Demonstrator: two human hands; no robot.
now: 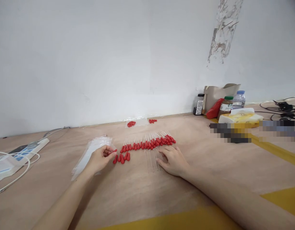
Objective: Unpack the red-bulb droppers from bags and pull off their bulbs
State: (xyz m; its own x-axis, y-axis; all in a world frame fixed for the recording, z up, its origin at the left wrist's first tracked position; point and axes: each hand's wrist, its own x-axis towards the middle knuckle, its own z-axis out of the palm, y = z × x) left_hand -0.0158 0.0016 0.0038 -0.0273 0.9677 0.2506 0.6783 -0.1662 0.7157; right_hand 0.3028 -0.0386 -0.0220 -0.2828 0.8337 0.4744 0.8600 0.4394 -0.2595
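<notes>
Between the thumb and fingers of my left hand (102, 157), a small red rubber dropper bulb (115, 150) is pinched. Several loose red bulbs (122, 159) lie just to its right. My right hand (173, 160) rests low over a row of thin clear glass tubes (151, 162), thumb and fingers apart, touching or nearly touching them. Behind both hands stretches a row of assembled droppers (147, 144), their red bulbs toward me and glass stems pointing away. Part of the tubes is hidden under my right fingers.
Clear plastic bags (90, 155) lie beside my left hand. More red bulbs (131, 124) sit on plastic near the wall. A power strip (18, 161) with white cables is at left. Bottles, a jar (226, 105), a beige bag (216, 95) and a tissue pack (241, 118) stand at right.
</notes>
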